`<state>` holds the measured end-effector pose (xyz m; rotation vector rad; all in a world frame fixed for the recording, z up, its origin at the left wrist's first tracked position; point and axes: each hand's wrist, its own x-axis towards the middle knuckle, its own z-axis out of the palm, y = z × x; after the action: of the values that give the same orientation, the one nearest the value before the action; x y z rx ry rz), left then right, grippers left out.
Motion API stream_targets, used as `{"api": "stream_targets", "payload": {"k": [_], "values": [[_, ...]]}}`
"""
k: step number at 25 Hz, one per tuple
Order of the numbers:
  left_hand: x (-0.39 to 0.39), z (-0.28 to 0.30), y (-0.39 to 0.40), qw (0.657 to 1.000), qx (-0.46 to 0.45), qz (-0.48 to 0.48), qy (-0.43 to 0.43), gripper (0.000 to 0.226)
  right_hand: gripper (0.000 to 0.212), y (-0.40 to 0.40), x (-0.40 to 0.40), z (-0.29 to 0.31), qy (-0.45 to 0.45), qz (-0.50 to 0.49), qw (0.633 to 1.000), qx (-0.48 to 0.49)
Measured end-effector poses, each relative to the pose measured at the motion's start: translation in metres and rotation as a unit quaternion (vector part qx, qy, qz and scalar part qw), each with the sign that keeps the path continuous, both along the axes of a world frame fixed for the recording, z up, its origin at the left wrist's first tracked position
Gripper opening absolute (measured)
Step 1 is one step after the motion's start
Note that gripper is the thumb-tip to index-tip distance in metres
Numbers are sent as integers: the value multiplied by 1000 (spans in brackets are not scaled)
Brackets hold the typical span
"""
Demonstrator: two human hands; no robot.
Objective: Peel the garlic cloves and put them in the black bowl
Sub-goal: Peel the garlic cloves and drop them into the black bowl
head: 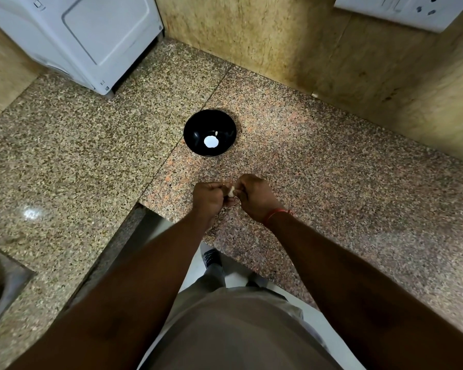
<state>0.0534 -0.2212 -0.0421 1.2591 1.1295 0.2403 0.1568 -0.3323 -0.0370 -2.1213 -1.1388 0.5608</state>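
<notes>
Nearest the camera, the person's 2 forearms reach forward over the edge of the granite counter [332,161]. The left hand [208,194] and the right hand [254,196] meet knuckle to knuckle above the counter, both with fingers curled in. Between them sits a garlic clove [230,192], pale and mostly hidden; only a small sliver shows in the gap. Both hands appear to pinch it, the left holding it steady and the right working at the skin, though the fingertips themselves are out of sight. A red thread [274,212] circles the right wrist.

The clove's long axis seems to run roughly from near to far, tilted a little, but so little of it shows that its pointed end cannot be told.

Farther on, well apart from the hands, the black bowl [195,134] stands upright on the counter. Inside it a bright white patch looks like glare from a light, and just beyond that lies 1 small pale piece [216,133], possibly a peeled clove; it is too small to be sure.

By that reading, the task is early: at most 1 clove is in the bowl, 1 is being peeled, and the drop into the bowl is not yet made. No other unpeeled cloves are visible.

At the far left stands a white appliance [91,36].
</notes>
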Motion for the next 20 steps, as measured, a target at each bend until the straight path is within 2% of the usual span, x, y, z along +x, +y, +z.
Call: {"api": "stream_targets", "payload": {"k": [8, 14, 20], "values": [[-3, -5, 1, 1000, -5, -10, 28, 25, 9, -6, -9, -4, -9, 45, 998, -37], [-4, -7, 1, 999, -9, 12, 37, 19, 8, 6, -12, 0, -21, 13, 999, -47], [-3, -6, 3, 998, 16, -21, 56, 25, 6, 9, -11, -2, -5, -3, 998, -66]]}}
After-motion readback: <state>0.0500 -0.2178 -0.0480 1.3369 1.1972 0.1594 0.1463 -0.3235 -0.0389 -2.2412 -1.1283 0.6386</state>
